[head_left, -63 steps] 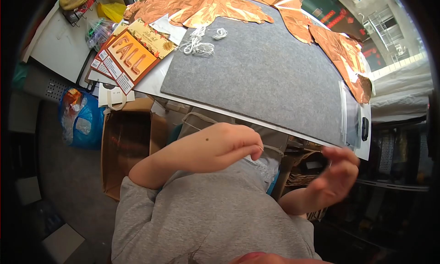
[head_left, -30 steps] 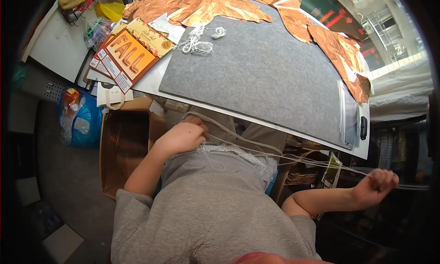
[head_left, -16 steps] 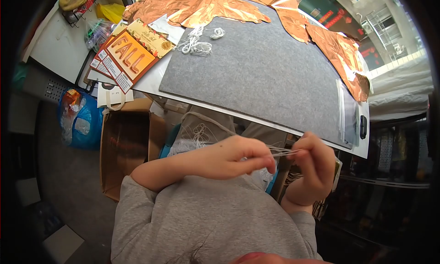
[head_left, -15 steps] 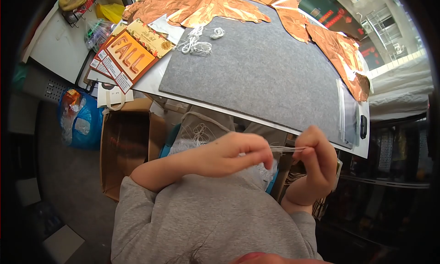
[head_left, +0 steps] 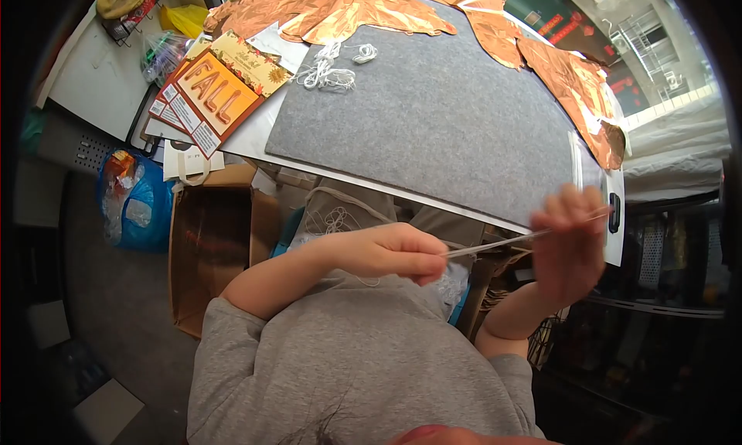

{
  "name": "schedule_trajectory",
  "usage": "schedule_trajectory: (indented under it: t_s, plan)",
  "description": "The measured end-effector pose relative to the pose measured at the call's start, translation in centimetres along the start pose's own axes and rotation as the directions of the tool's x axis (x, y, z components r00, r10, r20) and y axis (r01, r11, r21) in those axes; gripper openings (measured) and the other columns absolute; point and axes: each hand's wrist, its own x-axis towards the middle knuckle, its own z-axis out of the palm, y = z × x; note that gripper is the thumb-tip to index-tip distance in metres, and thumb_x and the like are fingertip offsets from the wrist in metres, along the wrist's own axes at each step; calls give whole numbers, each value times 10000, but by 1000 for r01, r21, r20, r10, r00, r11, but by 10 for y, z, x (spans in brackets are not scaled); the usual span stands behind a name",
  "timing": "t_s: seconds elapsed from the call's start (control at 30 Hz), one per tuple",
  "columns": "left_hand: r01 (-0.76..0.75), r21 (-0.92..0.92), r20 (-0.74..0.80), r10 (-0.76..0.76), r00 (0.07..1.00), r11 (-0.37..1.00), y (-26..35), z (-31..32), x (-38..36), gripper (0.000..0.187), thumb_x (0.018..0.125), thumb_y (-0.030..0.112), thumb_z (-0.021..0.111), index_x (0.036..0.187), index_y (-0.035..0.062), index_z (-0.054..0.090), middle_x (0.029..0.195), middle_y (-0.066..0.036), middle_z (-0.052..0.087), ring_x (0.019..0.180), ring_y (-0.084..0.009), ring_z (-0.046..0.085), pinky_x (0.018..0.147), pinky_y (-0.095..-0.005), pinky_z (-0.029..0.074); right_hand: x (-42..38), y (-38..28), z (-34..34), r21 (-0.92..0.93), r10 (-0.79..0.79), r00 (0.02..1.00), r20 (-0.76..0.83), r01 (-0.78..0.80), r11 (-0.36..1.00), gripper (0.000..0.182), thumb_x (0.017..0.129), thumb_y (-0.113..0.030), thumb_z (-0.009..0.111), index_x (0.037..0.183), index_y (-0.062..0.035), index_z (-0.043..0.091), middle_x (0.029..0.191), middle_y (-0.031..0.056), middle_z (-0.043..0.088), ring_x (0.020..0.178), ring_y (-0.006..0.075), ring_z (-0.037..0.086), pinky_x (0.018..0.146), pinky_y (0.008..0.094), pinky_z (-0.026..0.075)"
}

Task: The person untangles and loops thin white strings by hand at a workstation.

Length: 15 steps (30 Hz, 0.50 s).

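Note:
My left hand [head_left: 410, 253] is closed on one end of a thin white string [head_left: 495, 245] in front of my chest. From there the string runs taut and slightly upward to my right hand [head_left: 570, 240], which is blurred by motion near the table's right front corner. The string passes across the fingers of my right hand, with a short end showing beyond them. More white string [head_left: 334, 221] lies loosely tangled on my lap. White string bundles [head_left: 328, 72] rest on the grey mat [head_left: 417, 120].
Copper foil balloons [head_left: 363, 13] line the mat's far and right edges. Cards reading FALL [head_left: 215, 93] lie at the table's left. An open cardboard box [head_left: 212, 244] and a blue bag [head_left: 147, 213] are on the floor at left. Clear plastic sleeves [head_left: 589, 167] lie at right.
My right hand has moved right and up, away from my left hand, and its fingers have lifted. The stretch of string between the hands is longer. My left hand has shifted slightly left and closed.

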Motion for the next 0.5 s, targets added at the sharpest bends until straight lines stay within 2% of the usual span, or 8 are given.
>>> schedule_trajectory:
  t_s: [0.07,0.1,0.17,0.27,0.33,0.37,0.43,0.5]
  plan:
    - [106,27,-36,-105,994,994,-6,-11,-15,357,1056,250,451,756,61,495,762,19,450,705,-101,395,682,-261,365,0,-37,-17,290,-9,988,157,-37,956,158,1060,-128,397,908,-109,439,751,9,431,640,122,427,633,277,422]
    - [107,27,-37,-105,994,994,-13,-19,-25,357,1056,250,451,756,61,495,762,19,450,705,-101,395,682,-261,365,-5,-56,-22,244,-112,991,71,92,965,140,1039,-77,425,902,-104,432,674,-12,372,531,98,324,506,249,329]
    - [203,-3,-91,-203,975,979,-34,-41,-50,371,1048,313,466,758,84,507,745,47,458,697,-78,415,661,-239,377,-18,-88,-35,140,-342,937,67,330,934,130,1005,-39,468,890,-85,429,673,-22,309,545,92,247,493,272,226]
    - [323,-51,-187,-327,927,945,-58,-63,-91,364,1032,292,477,737,80,502,729,40,452,693,-82,416,651,-232,370,-54,-135,-52,84,-520,853,42,516,853,131,967,-16,501,857,-67,449,664,-20,309,547,89,235,499,272,205]
    - [593,-29,-407,-551,728,804,-75,-77,-119,318,1007,267,497,780,54,563,743,23,508,708,-89,454,672,-234,398,-69,-145,-52,36,-588,808,49,587,809,127,969,-15,497,859,-63,456,658,-17,318,540,87,240,497,273,197]
    - [594,-28,-405,-552,728,804,-74,-75,-123,318,1007,267,497,780,54,563,743,23,508,708,-89,454,672,-234,398,-71,-146,-48,37,-615,788,43,613,789,132,961,-8,504,847,-59,461,656,-16,319,537,86,242,498,272,195]
    - [647,74,-607,-481,633,759,-73,-66,-130,279,981,244,527,850,22,633,788,3,589,734,-96,513,719,-237,438,-77,-151,-42,35,-642,766,32,641,767,138,953,0,512,836,-55,466,654,-15,320,534,85,244,499,271,193]
    - [601,41,-625,-449,639,798,-74,-66,-133,283,985,241,531,862,16,651,813,-3,616,770,-105,538,752,-250,446,-84,-163,-41,45,-707,707,33,705,707,157,894,58,523,802,-50,458,640,-18,315,523,78,242,489,265,198]
